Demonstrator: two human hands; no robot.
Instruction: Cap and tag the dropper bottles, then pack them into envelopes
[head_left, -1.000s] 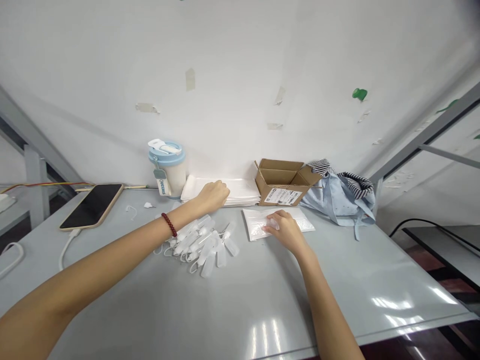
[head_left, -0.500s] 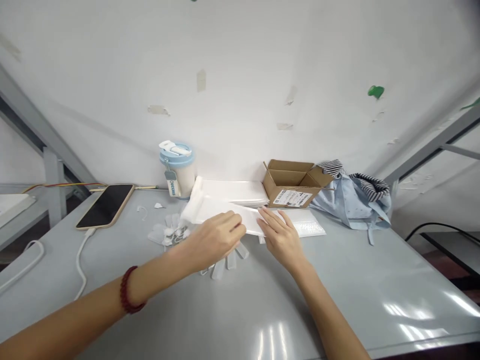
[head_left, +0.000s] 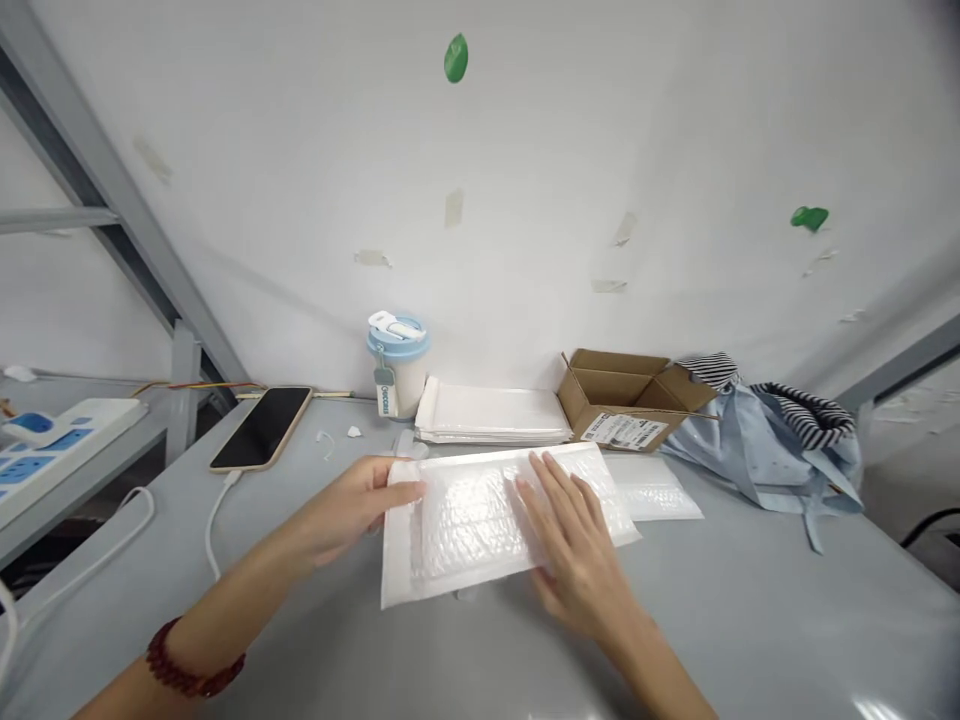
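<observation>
A white padded bubble mailer [head_left: 469, 515] lies tilted between my hands, its bubbly face towards me. My left hand [head_left: 356, 505] grips its left end, thumb on top and the other fingers behind. Across the right half of the mailer rest the long fingers of my right hand [head_left: 574, 540], with the thumb at the lower edge, partly hidden. Behind it is a stack of white mailers [head_left: 495, 410]. Another flat mailer [head_left: 656, 490] lies to the right. Small translucent pieces [head_left: 409, 447] show past the upper left corner; the mailer covers most of that area.
A blue-lidded cup [head_left: 401, 370] stands by the wall, left of an open cardboard box [head_left: 622, 400]. At the right is a light blue cloth bag [head_left: 765, 440]. A phone [head_left: 262, 428] with a white cable [head_left: 214, 530] and a power strip [head_left: 64, 450] are on the left.
The mailer has been opened out from a narrow, slanted view to show its bubbly face. My left hand has shifted to its left end. The camera view has turned somewhat left.
</observation>
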